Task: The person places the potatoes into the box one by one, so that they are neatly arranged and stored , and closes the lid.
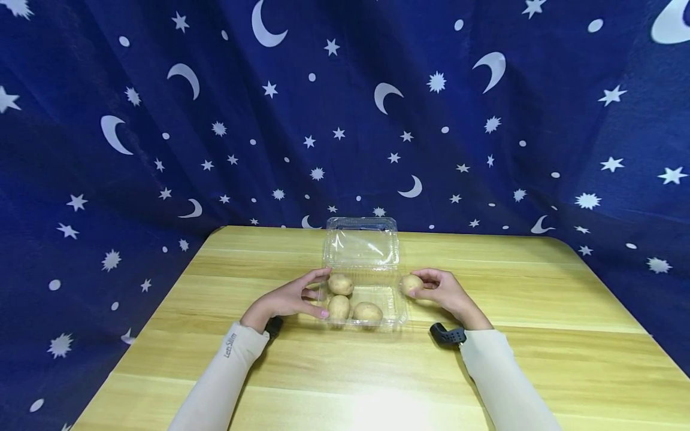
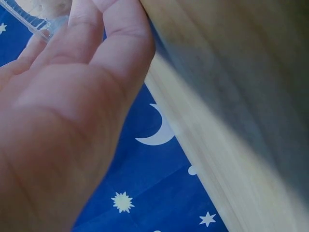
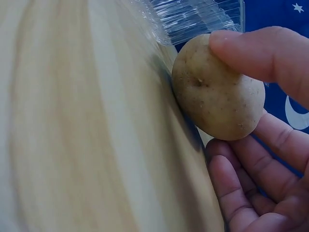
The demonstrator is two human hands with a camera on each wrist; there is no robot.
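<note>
A clear plastic clamshell container stands on the table with its lid raised at the back. Inside its left part lie a rear potato and a front potato, with another potato to their right. My left hand holds the container's left end, thumb at the front corner and fingers along the side. Just outside the right wall, my right hand pinches a potato between thumb and fingers, low over the wood. In the left wrist view, the left fingertips are partly hidden.
The wooden table reaches back to a dark blue curtain printed with moons and stars. A black wrist strap sits at my right wrist, and another dark strap at the left.
</note>
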